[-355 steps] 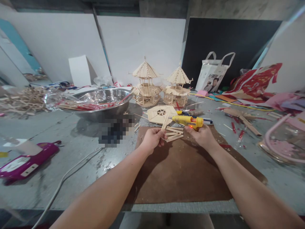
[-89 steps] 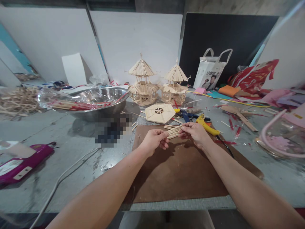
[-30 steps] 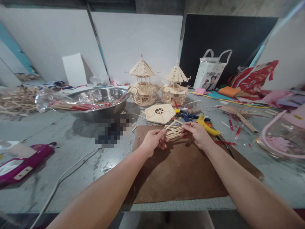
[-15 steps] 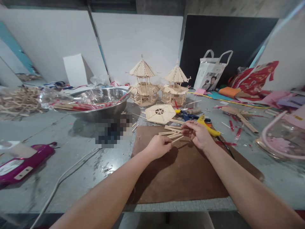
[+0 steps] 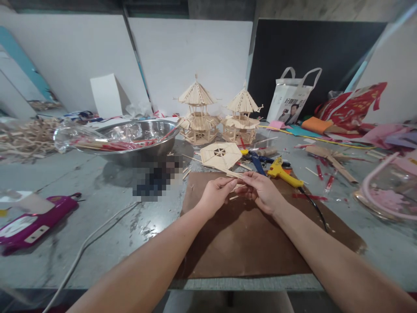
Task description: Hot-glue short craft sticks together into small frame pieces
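Over the brown mat (image 5: 247, 248), my left hand (image 5: 217, 194) and my right hand (image 5: 262, 189) meet, fingertips almost touching. Thin wooden sticks (image 5: 233, 173) lie between them, pinched by the right fingers and steadied at the near side by the closed left fingers. Several more sticks are partly hidden beneath the hands. Just beyond, a flat hexagonal stick panel (image 5: 210, 157) with a spoked opening rests on the table. To the right of my right hand lies a yellow and blue glue gun (image 5: 284, 173).
Two stick-built pagodas (image 5: 197, 113) stand at the back. A steel bowl (image 5: 166, 134) with plastic-wrapped sticks is at left, near a purple power strip (image 5: 42, 224) and cable. A white bag (image 5: 288, 102), red wrappers and a pink-handled clear container (image 5: 387, 195) occupy the right.
My left hand has risen and moved in against my right hand, which has shifted slightly left and lower. The left fingers have come up to the sticks held by the right.
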The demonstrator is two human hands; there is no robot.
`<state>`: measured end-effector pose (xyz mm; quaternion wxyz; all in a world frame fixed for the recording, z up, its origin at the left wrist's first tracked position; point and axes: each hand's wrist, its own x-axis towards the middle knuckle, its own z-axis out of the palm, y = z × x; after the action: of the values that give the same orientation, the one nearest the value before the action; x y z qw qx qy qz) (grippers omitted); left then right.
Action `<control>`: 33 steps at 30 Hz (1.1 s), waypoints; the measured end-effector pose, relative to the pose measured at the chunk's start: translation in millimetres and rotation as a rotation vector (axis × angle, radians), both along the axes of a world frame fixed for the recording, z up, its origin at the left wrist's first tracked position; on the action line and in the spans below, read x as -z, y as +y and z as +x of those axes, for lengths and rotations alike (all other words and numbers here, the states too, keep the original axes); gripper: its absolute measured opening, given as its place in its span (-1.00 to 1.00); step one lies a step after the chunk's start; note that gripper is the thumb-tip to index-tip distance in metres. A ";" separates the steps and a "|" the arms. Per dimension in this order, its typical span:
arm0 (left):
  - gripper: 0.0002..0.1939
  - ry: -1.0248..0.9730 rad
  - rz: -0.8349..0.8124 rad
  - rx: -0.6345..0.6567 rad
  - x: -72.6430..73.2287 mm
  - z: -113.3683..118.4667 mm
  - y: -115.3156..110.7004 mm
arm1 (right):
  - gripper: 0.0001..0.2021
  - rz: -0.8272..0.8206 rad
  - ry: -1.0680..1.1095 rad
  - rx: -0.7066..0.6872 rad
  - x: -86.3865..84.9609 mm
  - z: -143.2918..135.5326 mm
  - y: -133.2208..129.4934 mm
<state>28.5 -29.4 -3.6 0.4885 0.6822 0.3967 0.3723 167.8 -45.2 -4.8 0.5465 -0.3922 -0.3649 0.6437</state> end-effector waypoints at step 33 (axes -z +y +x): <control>-0.74 0.143 -0.225 0.281 -0.6 -5.1 0.6 | -0.80 0.149 -0.216 0.165 6.7 16.1 9.7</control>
<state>23.5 -28.8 -3.0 0.5793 0.6967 0.3705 0.2042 183.9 -35.5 -11.5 0.5828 -0.4463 -0.4346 0.5218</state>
